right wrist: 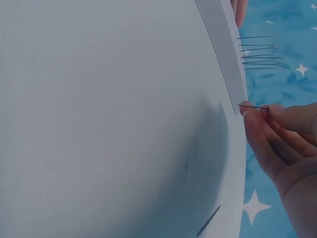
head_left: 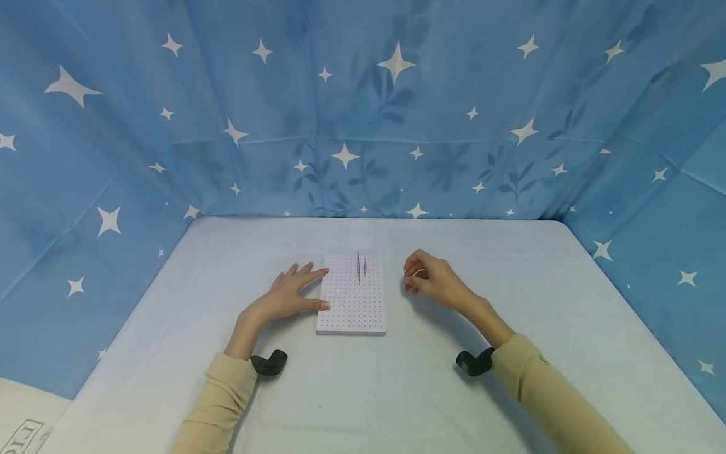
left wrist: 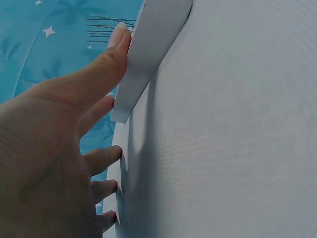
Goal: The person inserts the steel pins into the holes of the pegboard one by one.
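A white board (head_left: 353, 315) with a grid of small holes lies flat on the table. Several thin metal needles (right wrist: 260, 57) stand upright from its far part. My left hand (head_left: 288, 295) spreads its fingers at the board's left side; in the left wrist view, thumb and index finger touch the board's edge (left wrist: 153, 47) and the other fingertips reach the table. Right of the board, my right hand (head_left: 433, 277) pinches one needle (right wrist: 255, 106) between thumb and fingers, apart from the standing needles. The needle's details are too small to make out in the head view.
A loose dark needle (right wrist: 209, 220) lies on the white table (head_left: 363, 391) below my right hand. Blue curtains (head_left: 272, 113) with white stars surround the table's back and sides. Each wrist wears a black camera (head_left: 475, 362).
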Motion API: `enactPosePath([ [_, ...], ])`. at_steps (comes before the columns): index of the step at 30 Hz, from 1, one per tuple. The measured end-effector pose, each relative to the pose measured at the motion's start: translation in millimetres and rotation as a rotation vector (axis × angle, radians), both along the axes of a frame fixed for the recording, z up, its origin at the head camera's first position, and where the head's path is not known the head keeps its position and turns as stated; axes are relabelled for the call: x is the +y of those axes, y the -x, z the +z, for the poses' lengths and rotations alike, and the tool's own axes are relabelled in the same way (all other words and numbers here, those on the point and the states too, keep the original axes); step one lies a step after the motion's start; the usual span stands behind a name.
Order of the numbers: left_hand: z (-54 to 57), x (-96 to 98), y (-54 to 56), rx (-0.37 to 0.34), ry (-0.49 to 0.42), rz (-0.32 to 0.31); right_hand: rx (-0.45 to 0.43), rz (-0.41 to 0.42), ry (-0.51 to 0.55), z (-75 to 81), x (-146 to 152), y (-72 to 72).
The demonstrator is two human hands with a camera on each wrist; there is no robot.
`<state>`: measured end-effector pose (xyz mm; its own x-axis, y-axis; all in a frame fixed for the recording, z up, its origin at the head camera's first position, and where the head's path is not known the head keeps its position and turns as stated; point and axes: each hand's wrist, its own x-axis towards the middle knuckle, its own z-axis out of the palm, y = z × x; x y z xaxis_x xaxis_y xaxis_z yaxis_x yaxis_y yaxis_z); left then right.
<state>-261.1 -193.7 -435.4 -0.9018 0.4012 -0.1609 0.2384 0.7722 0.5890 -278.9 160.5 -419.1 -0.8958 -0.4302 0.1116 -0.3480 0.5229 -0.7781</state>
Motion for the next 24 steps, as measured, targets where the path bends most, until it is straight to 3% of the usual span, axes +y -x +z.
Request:
enactPosePath([
  [18, -1.6, -0.2, 0.6, 0.000, 0.002, -0.008, -0.029, -0.006, 0.133, -2.0, -26.4, 7.9],
  [24, -0.6, 1.2, 1.5, -0.008, 0.003, -0.012, -0.012, -0.033, 0.132, -3.8, -35.2, 10.2],
])
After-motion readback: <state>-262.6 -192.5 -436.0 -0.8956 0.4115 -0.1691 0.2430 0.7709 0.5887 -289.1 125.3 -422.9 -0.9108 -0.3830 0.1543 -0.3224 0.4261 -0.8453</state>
